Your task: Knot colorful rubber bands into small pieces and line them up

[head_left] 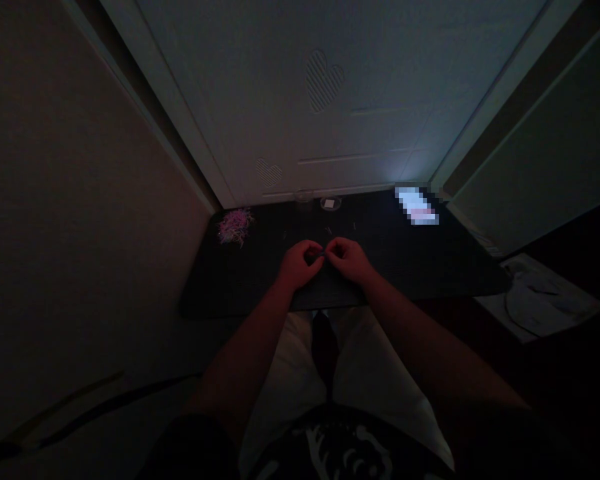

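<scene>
My left hand [301, 264] and my right hand [349, 259] meet over the dark table [250, 287], near its front edge. Both are closed in a pinch, fingertips almost touching. Between them is a small, thin bluish piece [323, 253]; the dim light hides what kind of thing it is. Just beyond my fingers lie a few tiny thin pieces [329, 230], with another sliver [354, 226] a little to the right. A tangled heap of fine pink and white strands [235, 227] rests at the table's left end.
At the table's back edge stand a clear cup [304, 199] and a small round dish [337, 205] holding a white square. A bright, blurred-out screen [416, 205] lies at the back right. Behind rises a white door [380, 80] with heart reliefs. A pale sheet [555, 300] lies lower right.
</scene>
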Motion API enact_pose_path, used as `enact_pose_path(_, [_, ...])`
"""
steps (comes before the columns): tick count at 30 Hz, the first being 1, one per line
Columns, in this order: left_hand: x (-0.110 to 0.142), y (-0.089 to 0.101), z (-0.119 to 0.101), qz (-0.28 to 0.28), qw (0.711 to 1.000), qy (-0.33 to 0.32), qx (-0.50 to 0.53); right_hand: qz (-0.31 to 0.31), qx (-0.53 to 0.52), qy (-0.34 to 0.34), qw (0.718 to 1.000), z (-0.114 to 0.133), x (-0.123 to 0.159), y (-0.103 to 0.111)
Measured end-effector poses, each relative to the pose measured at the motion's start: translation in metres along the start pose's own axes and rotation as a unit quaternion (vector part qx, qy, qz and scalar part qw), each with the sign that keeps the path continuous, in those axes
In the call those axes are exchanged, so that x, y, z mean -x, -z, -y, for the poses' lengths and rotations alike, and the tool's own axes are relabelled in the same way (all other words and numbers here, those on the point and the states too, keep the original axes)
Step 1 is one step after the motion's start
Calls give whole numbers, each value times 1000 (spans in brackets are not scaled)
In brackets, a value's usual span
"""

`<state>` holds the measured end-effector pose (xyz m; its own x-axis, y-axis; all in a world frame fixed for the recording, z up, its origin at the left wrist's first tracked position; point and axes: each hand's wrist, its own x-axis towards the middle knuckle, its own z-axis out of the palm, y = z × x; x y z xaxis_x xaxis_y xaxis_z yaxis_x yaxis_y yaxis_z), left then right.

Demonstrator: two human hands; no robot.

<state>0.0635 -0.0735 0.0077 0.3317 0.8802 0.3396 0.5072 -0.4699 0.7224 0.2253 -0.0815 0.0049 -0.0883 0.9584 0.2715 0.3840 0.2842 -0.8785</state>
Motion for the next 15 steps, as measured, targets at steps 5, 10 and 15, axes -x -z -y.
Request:
enact_pose_path(5, [-1,-1,1,-2,1000,8,-22,6,32,9,999,2,1,-1])
enact_pose_path(10, [-1,0,0,6,999,28,-26,-11,63,23,998,1,1,-2])
enact_pose_path(15, [-2,1,-2,3,999,37,-20,-89,90,6,992,-2,-1,-2])
